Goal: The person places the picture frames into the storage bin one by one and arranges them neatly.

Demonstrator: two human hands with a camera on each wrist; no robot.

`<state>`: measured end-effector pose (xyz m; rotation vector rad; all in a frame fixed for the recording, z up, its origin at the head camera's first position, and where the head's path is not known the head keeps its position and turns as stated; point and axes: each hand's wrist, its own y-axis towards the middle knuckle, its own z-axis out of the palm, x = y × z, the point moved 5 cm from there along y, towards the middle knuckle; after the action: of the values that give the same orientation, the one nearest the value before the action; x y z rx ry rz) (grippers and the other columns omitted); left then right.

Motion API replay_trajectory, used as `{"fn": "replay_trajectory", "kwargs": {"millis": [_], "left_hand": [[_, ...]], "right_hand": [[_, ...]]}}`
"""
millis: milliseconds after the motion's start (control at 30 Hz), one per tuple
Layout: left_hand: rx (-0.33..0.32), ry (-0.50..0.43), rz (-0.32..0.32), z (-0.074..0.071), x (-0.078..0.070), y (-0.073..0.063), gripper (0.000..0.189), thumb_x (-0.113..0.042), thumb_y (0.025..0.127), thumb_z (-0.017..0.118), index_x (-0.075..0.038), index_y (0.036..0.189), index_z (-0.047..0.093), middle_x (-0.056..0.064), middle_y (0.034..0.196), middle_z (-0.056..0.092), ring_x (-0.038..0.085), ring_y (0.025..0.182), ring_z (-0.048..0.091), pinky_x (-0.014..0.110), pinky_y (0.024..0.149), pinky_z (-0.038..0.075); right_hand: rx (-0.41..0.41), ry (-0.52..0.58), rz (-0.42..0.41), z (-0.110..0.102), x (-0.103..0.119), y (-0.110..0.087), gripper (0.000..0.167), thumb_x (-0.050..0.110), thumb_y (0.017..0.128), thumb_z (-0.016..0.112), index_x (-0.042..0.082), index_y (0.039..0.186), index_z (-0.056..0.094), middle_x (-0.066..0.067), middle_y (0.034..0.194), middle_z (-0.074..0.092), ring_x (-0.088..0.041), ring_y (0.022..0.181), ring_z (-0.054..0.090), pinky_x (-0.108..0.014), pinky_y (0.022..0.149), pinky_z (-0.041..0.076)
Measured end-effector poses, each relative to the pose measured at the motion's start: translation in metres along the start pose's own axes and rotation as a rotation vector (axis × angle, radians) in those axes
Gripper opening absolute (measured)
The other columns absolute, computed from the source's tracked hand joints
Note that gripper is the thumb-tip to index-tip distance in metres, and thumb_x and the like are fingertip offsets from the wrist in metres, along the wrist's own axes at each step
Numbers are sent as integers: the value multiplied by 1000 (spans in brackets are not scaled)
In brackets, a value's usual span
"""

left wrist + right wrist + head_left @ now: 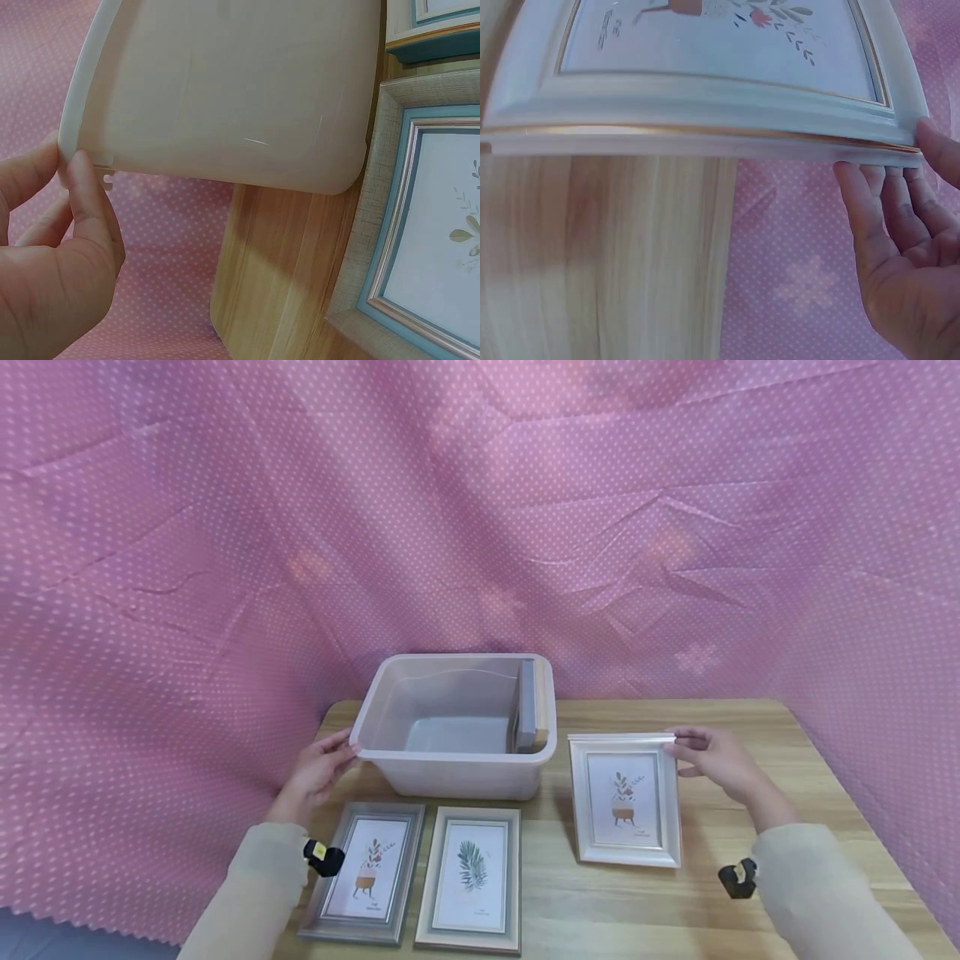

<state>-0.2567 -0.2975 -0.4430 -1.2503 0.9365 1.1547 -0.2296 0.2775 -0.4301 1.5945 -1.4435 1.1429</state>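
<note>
A white picture frame (625, 852) with a potted-plant print leans back at the right of the table, its top right corner pinched by my right hand (716, 764). In the right wrist view, the thumb is on the face of that frame (705, 97) and the fingers are behind it. My left hand (317, 772) pinches the front left rim corner of a pale plastic bin (457, 774). In the left wrist view, thumb and fingers (91, 195) close on the bin's rim. Inside the bin, a grey frame (527, 702) and a light wooden frame (541, 697) stand against the right wall.
Two picture frames lie flat before the bin: a grey-brown one (411, 860) with a potted-plant print and a beige one (430, 893) with a green leaf print. The wooden table (600, 927) backs onto a pink dotted cloth (675, 527).
</note>
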Motion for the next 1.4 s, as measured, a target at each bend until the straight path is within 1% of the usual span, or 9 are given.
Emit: {"fn": "replay_trajectory", "kwargs": {"millis": [300, 500, 600, 767, 867, 1033, 1133, 1233, 1400], "left_hand": [[7, -9, 8, 0, -2, -1, 55, 9, 93, 52, 11, 142, 27, 16, 120, 55, 9, 94, 62, 23, 90, 50], [1, 8, -4, -1, 0, 1, 55, 7, 93, 54, 10, 142, 29, 14, 121, 56, 8, 96, 61, 23, 91, 50], [5, -8, -6, -2, 1, 2, 56, 7, 93, 55, 11, 142, 28, 10, 115, 59, 9, 97, 62, 23, 91, 50], [15, -36, -1, -1, 1, 2, 57, 8, 93, 54, 12, 142, 25, 4, 105, 62, 9, 95, 62, 22, 89, 51], [15, -51, 5, -1, 1, 2, 57, 9, 93, 53, 13, 142, 25, 3, 102, 63, 9, 93, 62, 22, 88, 51], [16, -44, 8, -1, 1, 1, 57, 9, 93, 54, 13, 142, 25, 7, 109, 62, 9, 96, 62, 22, 89, 51], [8, -29, 2, -1, 1, 2, 56, 8, 93, 54, 12, 142, 27, 10, 114, 59, 10, 98, 61, 22, 90, 51], [4, -19, -6, -2, 1, 2, 56, 7, 93, 54, 11, 142, 27, 12, 117, 57, 10, 98, 61, 22, 90, 50], [-6, 8, -13, -2, 2, 2, 56, 5, 93, 55, 10, 142, 29, 15, 122, 54, 10, 100, 60, 24, 93, 49]], "right_hand": [[-82, -117, -36, -29, 13, -6, 57, 25, 93, 64, -17, 127, 44, -34, 118, 53, -4, 87, 61, -28, 81, 56], [-154, -154, -58, -39, 23, -9, 55, 27, 91, 66, -14, 124, 46, -29, 114, 56, 4, 82, 57, -22, 77, 56], [-217, -151, -94, -43, 29, -10, 50, 23, 91, 68, -12, 121, 49, -22, 108, 59, 5, 80, 57, -20, 74, 56], [-322, -122, -157, -44, 41, -10, 44, 18, 87, 72, -9, 116, 53, 6, 92, 62, 2, 77, 60, -17, 71, 56], [-374, -107, -161, -42, 50, -11, 43, 19, 86, 74, -7, 114, 55, 16, 88, 60, 2, 77, 60, -14, 70, 54], [-446, -71, -194, -37, 69, -13, 37, 17, 84, 75, -3, 110, 57, 13, 90, 60, 1, 80, 59, -14, 71, 54], [-509, -78, -225, -32, 81, -14, 35, 16, 84, 75, -1, 110, 58, 11, 90, 60, 0, 81, 58, -12, 71, 53], [-575, -92, -257, -27, 95, -16, 37, 14, 83, 76, -4, 110, 59, 6, 91, 61, 0, 79, 58, -11, 70, 53], [-660, -5, -362, -13, 120, -15, 33, 0, 78, 76, -10, 103, 57, 8, 87, 61, -2, 74, 60, -14, 69, 55]]}}
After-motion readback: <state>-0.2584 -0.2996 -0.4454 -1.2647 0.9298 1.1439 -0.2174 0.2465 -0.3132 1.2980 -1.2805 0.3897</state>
